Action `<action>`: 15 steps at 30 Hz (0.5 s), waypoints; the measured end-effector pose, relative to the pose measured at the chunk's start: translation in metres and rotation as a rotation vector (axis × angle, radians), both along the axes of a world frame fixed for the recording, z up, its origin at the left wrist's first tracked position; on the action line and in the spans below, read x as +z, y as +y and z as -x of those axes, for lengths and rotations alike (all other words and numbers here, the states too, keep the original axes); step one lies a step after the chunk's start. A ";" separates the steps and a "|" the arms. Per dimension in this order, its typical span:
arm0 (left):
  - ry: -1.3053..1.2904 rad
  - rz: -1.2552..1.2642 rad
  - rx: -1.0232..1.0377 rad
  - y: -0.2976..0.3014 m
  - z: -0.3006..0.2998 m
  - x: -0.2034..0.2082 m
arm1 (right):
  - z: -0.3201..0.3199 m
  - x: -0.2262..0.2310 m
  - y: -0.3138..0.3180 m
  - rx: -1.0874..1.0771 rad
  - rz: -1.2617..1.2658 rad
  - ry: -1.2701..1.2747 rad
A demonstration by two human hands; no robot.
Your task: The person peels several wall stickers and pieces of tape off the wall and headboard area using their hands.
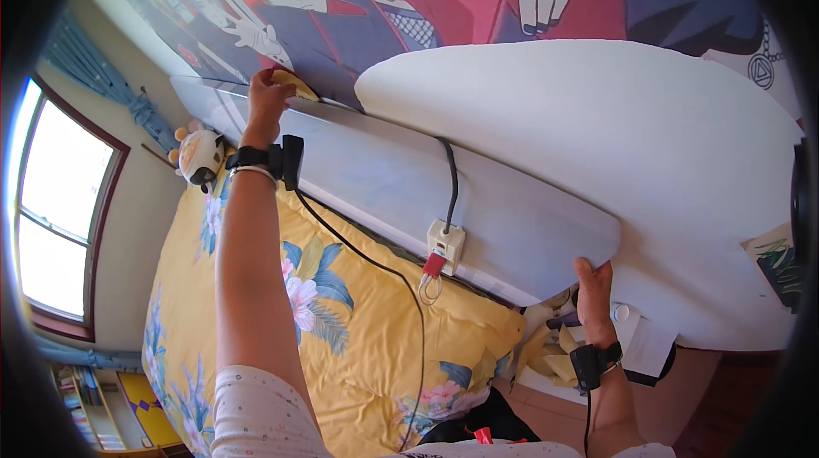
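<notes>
A long pale grey headboard [367, 159] runs slantwise along the wall behind the bed. My left hand [267, 100] reaches its top edge near the far left, with fingers closed on a yellow flat piece [297, 85] against the wall; what this piece is I cannot make out. At the headboard's right end, my right hand [595, 292] grips the lower corner, thumb up; some of its fingers are hidden. A white power socket block [446, 245] hangs on the front by a black cord [452, 170] looped over the top. A red plug [434, 265] sits in it.
A yellow floral quilt [358, 347] covers the bed below. A plush toy [201, 155] rests at the far left corner, near a window [64, 202] and blue curtain [107, 66]. Papers [653, 343] lie beyond my right hand. A black cable trails from my left wrist.
</notes>
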State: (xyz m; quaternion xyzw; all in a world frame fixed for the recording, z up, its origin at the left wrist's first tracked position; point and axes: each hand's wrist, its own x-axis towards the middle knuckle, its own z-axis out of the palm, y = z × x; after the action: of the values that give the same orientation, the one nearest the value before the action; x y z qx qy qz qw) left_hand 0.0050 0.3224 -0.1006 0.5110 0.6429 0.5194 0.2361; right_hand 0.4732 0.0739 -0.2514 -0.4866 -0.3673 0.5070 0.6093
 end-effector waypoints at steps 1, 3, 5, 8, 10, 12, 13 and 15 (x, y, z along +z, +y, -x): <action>-0.004 0.001 -0.001 0.002 0.004 -0.002 | 0.002 0.001 0.001 0.004 -0.013 -0.001; 0.130 0.075 -0.006 0.003 0.010 -0.006 | 0.000 0.000 0.000 0.004 -0.020 -0.013; 0.145 0.082 -0.045 0.003 0.011 -0.010 | -0.004 -0.002 -0.001 0.012 -0.022 -0.011; 0.239 0.000 -0.076 0.005 0.016 -0.020 | -0.003 0.007 0.000 0.046 0.017 -0.038; 0.529 -0.126 0.008 0.011 0.017 -0.025 | -0.010 0.013 0.000 0.088 0.045 -0.155; 0.327 -0.029 -0.007 0.009 0.016 -0.030 | -0.019 0.025 -0.002 0.124 0.074 -0.278; 0.261 -0.026 -0.021 0.008 0.014 -0.031 | -0.025 0.034 -0.006 0.163 0.064 -0.544; 0.176 -0.002 -0.047 0.004 0.006 -0.029 | -0.030 0.066 -0.020 0.146 0.098 -0.975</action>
State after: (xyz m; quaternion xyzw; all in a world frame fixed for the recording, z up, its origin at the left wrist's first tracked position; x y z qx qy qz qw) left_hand -0.0010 0.3267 -0.1293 0.5699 0.6484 0.4675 0.1904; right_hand 0.5033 0.0541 -0.1857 -0.6683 -0.6185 0.2781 0.3059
